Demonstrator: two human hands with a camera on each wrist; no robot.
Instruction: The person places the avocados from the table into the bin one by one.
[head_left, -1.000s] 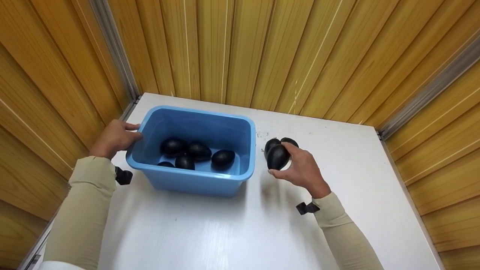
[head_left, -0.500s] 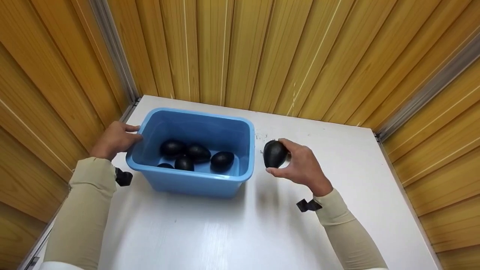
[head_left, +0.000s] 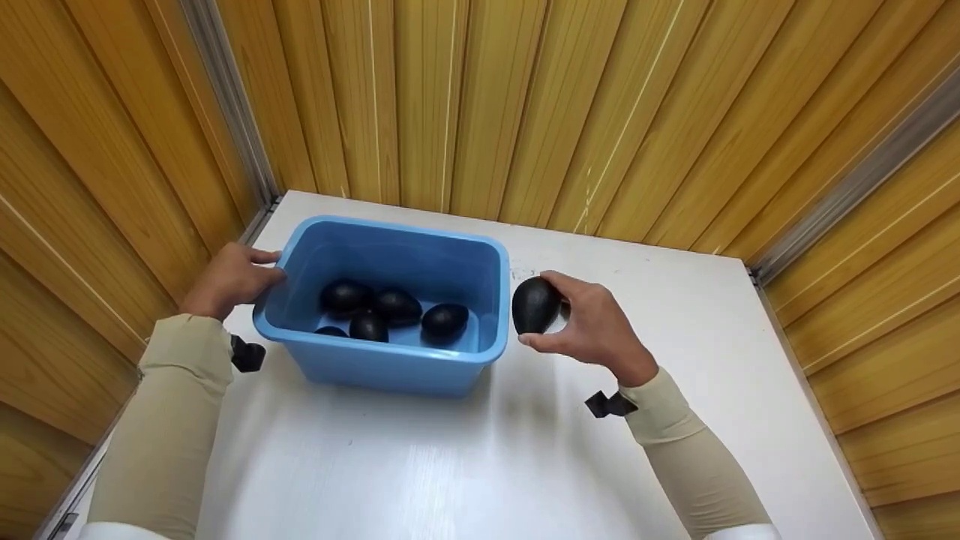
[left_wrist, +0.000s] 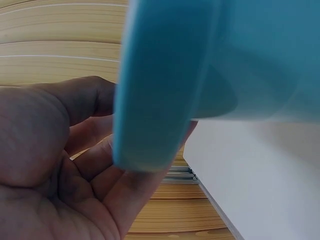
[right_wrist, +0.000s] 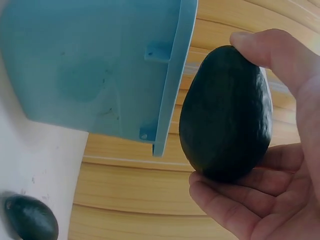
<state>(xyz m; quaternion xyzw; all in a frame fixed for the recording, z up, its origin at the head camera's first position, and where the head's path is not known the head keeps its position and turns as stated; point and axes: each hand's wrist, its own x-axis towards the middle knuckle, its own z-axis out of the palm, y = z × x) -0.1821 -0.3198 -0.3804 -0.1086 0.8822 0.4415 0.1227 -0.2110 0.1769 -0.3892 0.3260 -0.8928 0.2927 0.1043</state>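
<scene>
My right hand (head_left: 592, 319) pinches a dark avocado (head_left: 535, 305) between thumb and fingertips. The avocado is just right of the blue plastic bin (head_left: 390, 375), held above the table; in the right wrist view the same avocado (right_wrist: 226, 114) hangs apart from the bin's wall (right_wrist: 90, 65). Several dark avocados (head_left: 397, 304) lie on the bin's floor. At the bin's left end my left hand (head_left: 231, 277) grips the rim. The left wrist view shows its fingers (left_wrist: 125, 192) curled under the rim (left_wrist: 155, 100).
Another avocado (right_wrist: 32, 217) lies on the white table (head_left: 420, 465), mostly hidden behind my right hand in the head view. Wood-patterned panels (head_left: 480, 105) rise at the back and both sides, with metal posts (head_left: 236, 97) at the corners.
My right hand has moved a little left toward the bin with the avocado, away from the avocados on the table. The left hand and the bin have stayed in place.
</scene>
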